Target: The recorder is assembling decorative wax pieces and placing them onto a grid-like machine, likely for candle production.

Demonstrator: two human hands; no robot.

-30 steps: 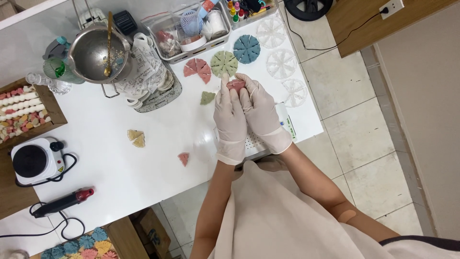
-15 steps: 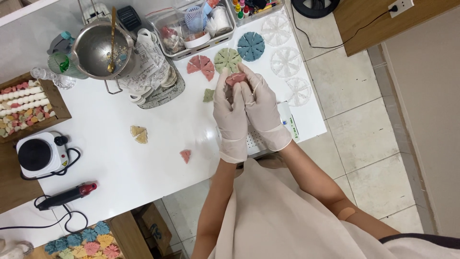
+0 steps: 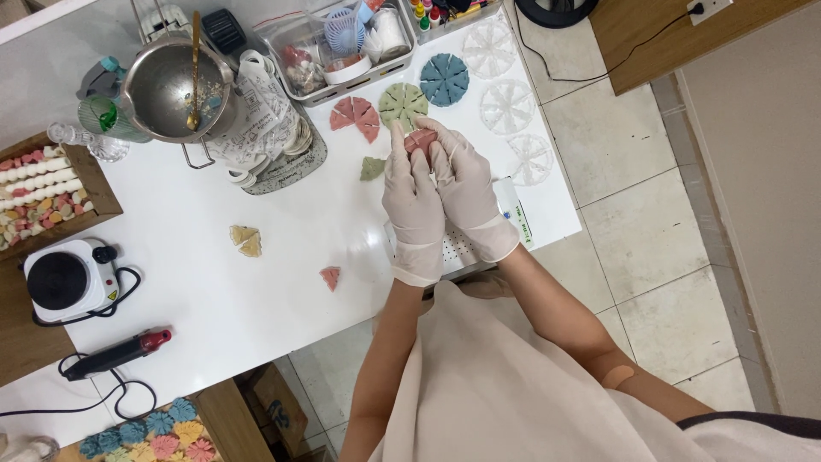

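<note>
Both gloved hands meet just above the centre of the frame, and pinched between their fingertips is a small pink wedge piece (image 3: 419,141), held a little above the white table (image 3: 197,282). The left hand (image 3: 414,201) curls its fingers up around the piece from the lower left, and the right hand (image 3: 466,184) closes on it from the right, thumbs and forefingers pressed to it, so both hands are nearly shut on that one small thing. Right above the grip lies a green segmented disc (image 3: 403,103), with a blue disc (image 3: 445,79) to its upper right and a partial pink disc (image 3: 357,115) to its left; a loose green wedge (image 3: 371,168) sits just left of the left hand. Clear segmented moulds (image 3: 507,107) run down the table's right side. Further left, two yellow wedges (image 3: 245,240) and a lone pink wedge (image 3: 330,277) lie well apart from the hands. In the upper left a steel pot (image 3: 175,90) stands with a spoon in it, and at the left edge there is a small electric hotplate (image 3: 67,280) and a wooden tray of coloured pieces (image 3: 38,197). Pale floor tiles (image 3: 650,239) fill the right of the frame.
</note>
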